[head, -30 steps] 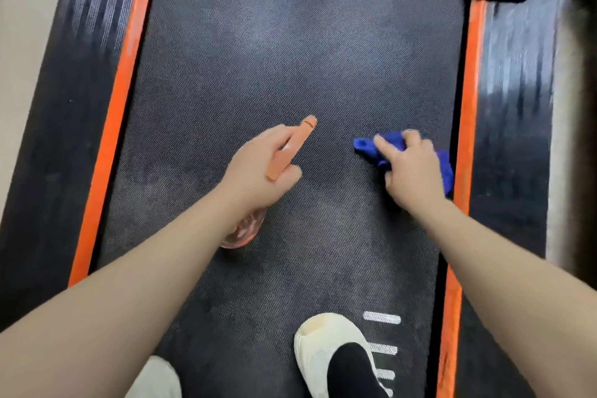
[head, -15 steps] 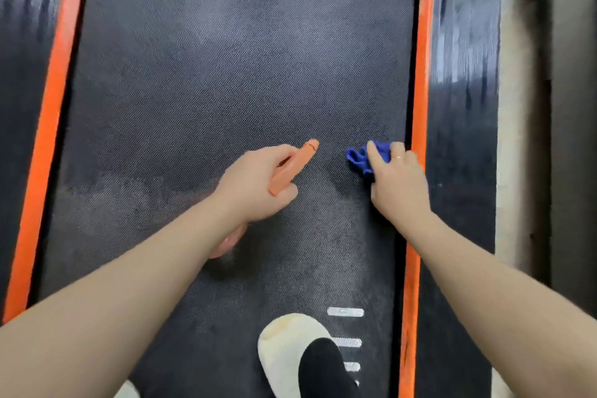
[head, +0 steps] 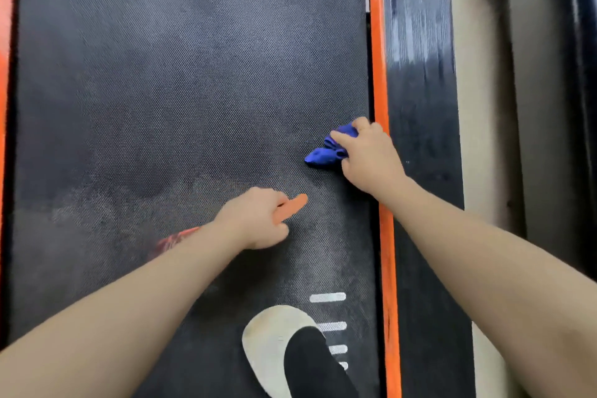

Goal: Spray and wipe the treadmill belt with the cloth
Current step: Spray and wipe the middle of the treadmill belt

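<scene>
As we look down from the head view, our right hand [head: 368,155] presses a bunched blue cloth [head: 326,152] onto the treadmill belt [head: 193,90], fingers curled over it, at the belt's right margin, just beside the orange side strip [head: 378,74]. The cloth's free end trails leftward from the fingers, toward the belt's middle. Our left hand [head: 258,220] grips the spray bottle [head: 290,208], fingers wrapped round it, with its orange nozzle pointing up and right toward the cloth; the two are near but apart, and the bottle's body is blurred behind the wrist. We judge that the wipe has no room rightward, since the strip and black side rail [head: 423,139] bound it there; open belt lies to the left and ahead. A paler, hazy band crosses the belt nearer us. Our slippered foot [head: 274,342] stands on the belt by the white markings [head: 328,297], limiting strokes toward us.
</scene>
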Action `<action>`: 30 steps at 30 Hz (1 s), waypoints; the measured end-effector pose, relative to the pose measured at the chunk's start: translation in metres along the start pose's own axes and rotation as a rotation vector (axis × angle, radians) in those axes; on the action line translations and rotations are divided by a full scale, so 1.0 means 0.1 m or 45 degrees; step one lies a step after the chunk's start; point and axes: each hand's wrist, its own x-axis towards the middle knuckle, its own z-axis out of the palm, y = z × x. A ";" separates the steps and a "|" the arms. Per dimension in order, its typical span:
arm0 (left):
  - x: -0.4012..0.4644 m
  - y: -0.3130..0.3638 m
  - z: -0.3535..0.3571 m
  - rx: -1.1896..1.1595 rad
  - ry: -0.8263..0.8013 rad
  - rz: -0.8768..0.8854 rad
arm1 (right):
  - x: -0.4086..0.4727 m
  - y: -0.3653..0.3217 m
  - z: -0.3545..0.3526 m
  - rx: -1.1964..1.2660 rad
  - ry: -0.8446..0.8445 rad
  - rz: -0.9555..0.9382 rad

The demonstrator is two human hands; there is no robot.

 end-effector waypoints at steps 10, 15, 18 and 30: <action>0.07 0.15 0.30 -0.229 0.129 -0.162 | -0.34 0.22 -0.16 0.605 0.147 0.368; -0.06 -0.16 0.15 -0.485 0.302 -0.240 | -0.27 0.01 -0.04 0.588 0.088 0.318; -0.14 -0.32 0.11 -0.487 0.278 -0.341 | -0.30 -0.13 0.10 0.491 0.085 0.304; -0.27 -0.54 -0.07 -0.659 0.475 -0.245 | -0.44 -0.42 0.35 -0.114 0.024 -0.751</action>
